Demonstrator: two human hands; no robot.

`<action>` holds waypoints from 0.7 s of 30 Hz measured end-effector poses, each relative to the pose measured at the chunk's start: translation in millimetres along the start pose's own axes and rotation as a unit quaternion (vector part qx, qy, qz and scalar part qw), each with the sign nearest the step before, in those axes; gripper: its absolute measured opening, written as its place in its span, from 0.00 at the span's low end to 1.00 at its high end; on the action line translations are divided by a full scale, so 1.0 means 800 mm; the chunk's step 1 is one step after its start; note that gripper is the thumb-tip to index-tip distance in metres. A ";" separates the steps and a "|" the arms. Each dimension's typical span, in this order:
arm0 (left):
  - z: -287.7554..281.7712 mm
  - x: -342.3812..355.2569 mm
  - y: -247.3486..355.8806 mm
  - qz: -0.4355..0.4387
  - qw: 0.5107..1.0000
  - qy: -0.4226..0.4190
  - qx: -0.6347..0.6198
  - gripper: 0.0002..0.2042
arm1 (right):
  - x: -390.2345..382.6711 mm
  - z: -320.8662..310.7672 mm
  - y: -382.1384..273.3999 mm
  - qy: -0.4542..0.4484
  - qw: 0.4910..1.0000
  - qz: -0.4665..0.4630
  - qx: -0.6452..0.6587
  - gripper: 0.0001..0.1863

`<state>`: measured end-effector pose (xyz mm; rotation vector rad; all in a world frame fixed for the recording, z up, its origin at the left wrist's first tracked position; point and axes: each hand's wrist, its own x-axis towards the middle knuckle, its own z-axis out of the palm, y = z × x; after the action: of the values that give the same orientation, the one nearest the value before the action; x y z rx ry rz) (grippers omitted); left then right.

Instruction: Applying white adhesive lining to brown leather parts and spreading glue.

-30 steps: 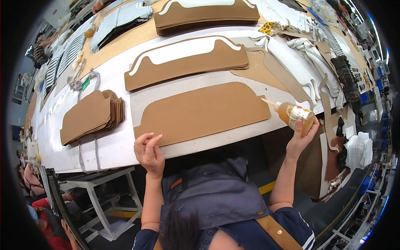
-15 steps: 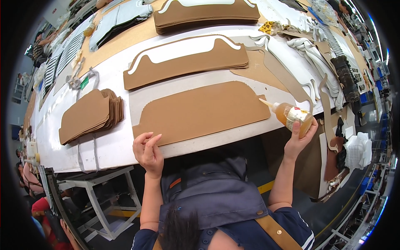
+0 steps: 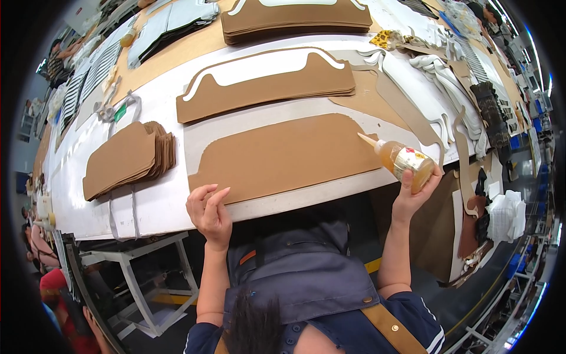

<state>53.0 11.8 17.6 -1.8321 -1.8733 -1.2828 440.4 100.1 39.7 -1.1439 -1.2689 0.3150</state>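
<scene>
A flat brown panel (image 3: 283,153) with a curved far edge lies at the table's front. My right hand (image 3: 417,192) grips a glue bottle (image 3: 407,164) holding amber liquid; the bottle is tilted and its thin pale nozzle (image 3: 367,139) points left at the panel's right end. I cannot tell whether the tip touches. My left hand (image 3: 209,213) is at the panel's lower left corner, fingers loosely bent and apart, holding nothing.
Behind the panel lies a stack of brown panels (image 3: 265,88) with white on top; another stack (image 3: 295,25) is farther back. At left is a pile of smaller brown pieces (image 3: 121,159). Grey strips (image 3: 407,106) and white curved pieces (image 3: 442,74) lie at right.
My right hand has moved the glue bottle slightly left, so its nozzle now reaches over the panel's right end. My left hand stays at the corner.
</scene>
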 end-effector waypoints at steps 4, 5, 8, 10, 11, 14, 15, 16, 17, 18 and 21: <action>-0.006 0.002 0.002 0.028 0.999 -0.011 0.046 0.14 | 0.000 0.006 0.007 -0.003 1.000 0.012 0.014 0.32; -0.006 0.001 0.002 0.021 0.999 -0.009 0.049 0.15 | 0.001 0.009 0.009 -0.005 1.000 0.011 0.015 0.32; -0.006 0.001 0.003 0.015 0.998 -0.002 0.056 0.16 | 0.004 0.018 0.011 -0.013 0.999 0.009 0.032 0.32; -0.005 0.001 0.003 0.014 0.998 0.004 0.061 0.16 | 0.006 0.024 0.010 -0.015 0.999 0.002 0.036 0.32; -0.005 0.001 0.003 0.016 0.998 0.006 0.062 0.16 | 0.007 0.027 0.010 -0.016 0.999 0.001 0.037 0.32; -0.005 0.001 0.004 0.017 0.998 0.011 0.062 0.17 | 0.009 0.035 0.008 -0.014 1.000 -0.017 0.018 0.31; -0.005 0.001 0.004 0.017 0.998 0.012 0.060 0.17 | 0.009 0.037 0.008 -0.017 0.999 -0.016 0.023 0.31; -0.005 0.001 0.004 0.016 0.998 0.013 0.061 0.17 | 0.010 0.039 0.008 -0.021 0.999 -0.014 0.028 0.30; -0.005 0.001 0.004 0.017 0.998 0.013 0.060 0.17 | 0.011 0.041 0.009 -0.022 0.999 -0.015 0.029 0.30; -0.005 0.001 0.004 0.018 0.998 0.013 0.059 0.17 | 0.011 0.042 0.011 -0.024 0.999 -0.013 0.030 0.30; -0.005 0.001 0.004 0.018 0.998 0.013 0.060 0.17 | 0.012 0.047 0.012 -0.025 0.999 -0.008 0.029 0.31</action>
<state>54.2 9.1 22.2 -1.7716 -1.8520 -1.1519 415.3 129.9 32.9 -1.0811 -1.3044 0.3686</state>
